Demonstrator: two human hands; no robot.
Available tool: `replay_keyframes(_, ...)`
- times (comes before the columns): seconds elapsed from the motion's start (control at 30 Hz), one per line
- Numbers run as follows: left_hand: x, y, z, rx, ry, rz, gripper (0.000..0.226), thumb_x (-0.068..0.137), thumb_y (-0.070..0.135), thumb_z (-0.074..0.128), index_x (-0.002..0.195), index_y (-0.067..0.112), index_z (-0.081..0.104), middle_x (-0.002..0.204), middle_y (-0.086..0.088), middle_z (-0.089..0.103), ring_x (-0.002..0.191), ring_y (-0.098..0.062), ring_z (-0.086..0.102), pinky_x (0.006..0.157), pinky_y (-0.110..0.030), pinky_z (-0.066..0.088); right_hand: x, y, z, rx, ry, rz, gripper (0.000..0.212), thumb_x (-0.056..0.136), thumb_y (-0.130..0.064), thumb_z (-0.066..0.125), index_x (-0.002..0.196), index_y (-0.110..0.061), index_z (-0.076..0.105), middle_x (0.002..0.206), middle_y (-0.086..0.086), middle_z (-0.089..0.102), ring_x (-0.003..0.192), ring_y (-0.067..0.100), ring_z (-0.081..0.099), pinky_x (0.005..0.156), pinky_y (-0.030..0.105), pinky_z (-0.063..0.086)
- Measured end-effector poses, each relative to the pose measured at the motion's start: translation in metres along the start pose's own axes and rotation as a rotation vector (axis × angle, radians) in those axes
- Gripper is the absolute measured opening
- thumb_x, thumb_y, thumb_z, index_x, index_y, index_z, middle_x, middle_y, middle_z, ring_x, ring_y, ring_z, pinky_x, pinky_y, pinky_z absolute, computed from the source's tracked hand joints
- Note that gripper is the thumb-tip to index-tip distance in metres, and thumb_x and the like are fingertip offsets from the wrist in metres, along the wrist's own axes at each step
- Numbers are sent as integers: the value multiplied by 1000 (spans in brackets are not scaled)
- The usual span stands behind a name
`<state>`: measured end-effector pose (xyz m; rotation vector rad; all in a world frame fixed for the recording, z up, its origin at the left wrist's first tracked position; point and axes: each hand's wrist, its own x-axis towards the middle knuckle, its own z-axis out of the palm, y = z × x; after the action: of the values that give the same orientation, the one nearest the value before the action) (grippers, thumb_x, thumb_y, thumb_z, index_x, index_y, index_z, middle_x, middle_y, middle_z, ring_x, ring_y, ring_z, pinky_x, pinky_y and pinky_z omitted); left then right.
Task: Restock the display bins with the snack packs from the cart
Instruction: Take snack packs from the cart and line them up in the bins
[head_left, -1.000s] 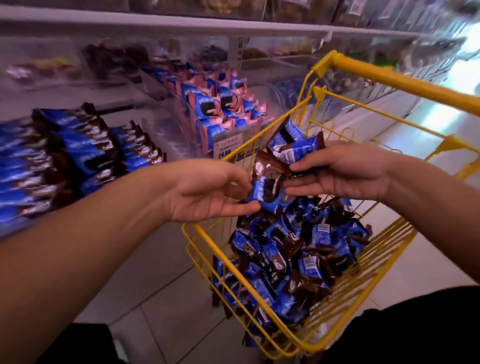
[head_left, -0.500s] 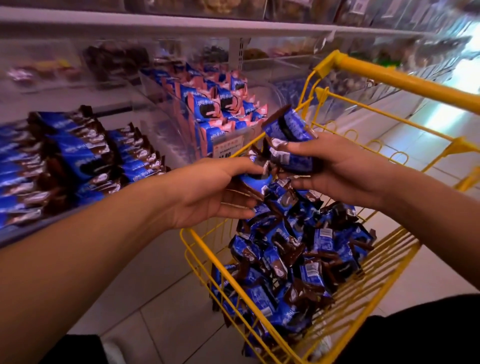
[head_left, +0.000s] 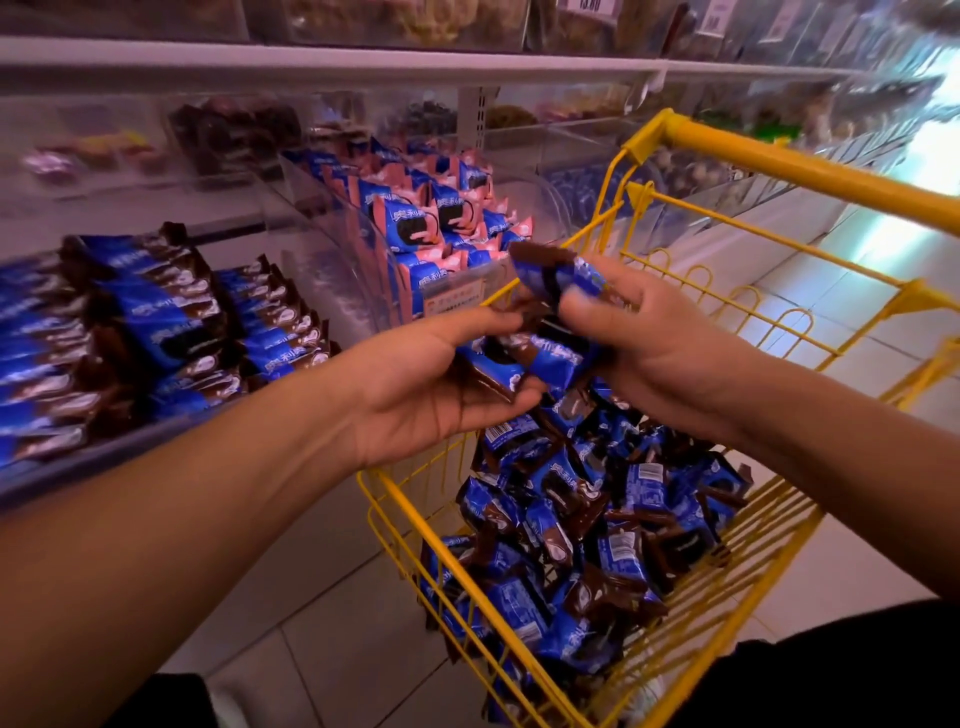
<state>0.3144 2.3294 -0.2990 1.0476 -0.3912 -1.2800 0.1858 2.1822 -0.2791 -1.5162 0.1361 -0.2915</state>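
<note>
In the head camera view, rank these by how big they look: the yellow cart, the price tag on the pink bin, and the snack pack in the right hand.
1. Yellow cart
2. Snack pack in the right hand
3. Price tag, slightly smaller, though it sits farther away

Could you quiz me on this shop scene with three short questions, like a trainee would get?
1. True or false: the yellow cart holds pink packs.
2. What does the right hand grip? A) a price tag B) blue-and-brown snack packs C) the cart handle
3. Fill in: the left hand holds a pack above the ____.

Key: 1. False, the cart's packs are blue and brown; pink ones sit in a shelf bin. 2. B. 3. Cart.
</note>
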Motion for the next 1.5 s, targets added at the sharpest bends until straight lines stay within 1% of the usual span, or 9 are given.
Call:
replay_keyframes(0.17, 4, 0, -4, -51, 104, 77, 50, 63, 9, 76, 110, 1, 61, 98, -24, 74, 76, -30, 74, 61, -34, 59, 6, -4, -5, 113, 200, 112, 35, 88, -43, 63, 103, -13, 75, 108, 13, 73, 108, 36, 68, 97, 60, 51)
replay_keyframes(0.33, 2, 1, -8, 10, 227, 225, 25, 85, 8, 70, 108, 2, 63, 88, -17, 76, 77, -25, 75, 61, -30, 59, 4, -15, -22, 66, 228, 305, 56, 84, -67, 58, 104, -16, 68, 87, 11, 71, 79, 27, 71, 60, 34, 59)
replay_keyframes(0.53, -4, 0, -1, 103, 184, 301, 41, 84, 14, 71, 123, 8, 62, 103, -12, 76, 90, -23, 74, 66, -30, 60, 2, -3, -13, 168, 50, 451, 44, 71, -13, 74, 112, -1, 65, 110, 20, 73, 87, 25, 76, 63, 28, 61)
replay_keyframes(0.67, -9, -1, 5, 171, 105, 356, 47, 78, 7, 73, 124, 9, 60, 109, -13, 74, 94, -30, 73, 74, -42, 61, 3, 1, -1, 157, -11, 487, 43, 74, -16, 70, 116, -5, 65, 104, 18, 73, 88, 29, 75, 64, 32, 61)
replay_keyframes(0.73, -9, -1, 5, 173, 157, 358, 41, 84, 7, 71, 123, 11, 60, 106, -12, 75, 89, -30, 74, 71, -46, 62, 4, -3, 1, -33, 57, 395, 32, 75, -26, 74, 100, -10, 65, 82, 11, 68, 65, 20, 67, 60, 33, 59)
replay_keyframes(0.87, -9, 2, 4, 26, 160, 271, 31, 89, 16, 68, 119, 15, 60, 96, -11, 77, 78, -28, 75, 63, -41, 60, 3, -11, -7, -454, 153, 0, 44, 81, -50, 64, 104, -14, 56, 85, 6, 52, 75, 18, 52, 61, 33, 59)
replay_keyframes(1.07, -11, 6, 3, 18, 135, 212, 47, 87, 40, 65, 128, 18, 57, 104, -10, 76, 80, -21, 75, 62, -33, 58, -3, -14, -3, -625, -44, -355, 35, 83, -17, 76, 112, -9, 60, 109, 14, 63, 93, 23, 68, 68, 42, 61)
replay_keyframes(1.3, -18, 12, 3, 8, 41, 234, 42, 100, 39, 41, 97, 20, 78, 110, -10, 74, 95, -24, 72, 72, -41, 58, -2, -9, -1, -466, -50, -280, 67, 62, -4, 85, 120, 1, 53, 114, 13, 67, 108, 31, 68, 88, 49, 59)
replay_keyframes(1.5, -27, 18, 2, 95, 6, 228, 51, 85, 5, 52, 135, -4, 47, 121, -23, 67, 108, -39, 67, 70, -45, 60, 0, -10, -11, -345, -99, -207, 58, 66, 0, 81, 120, -10, 62, 125, 9, 67, 112, 28, 68, 90, 39, 59)
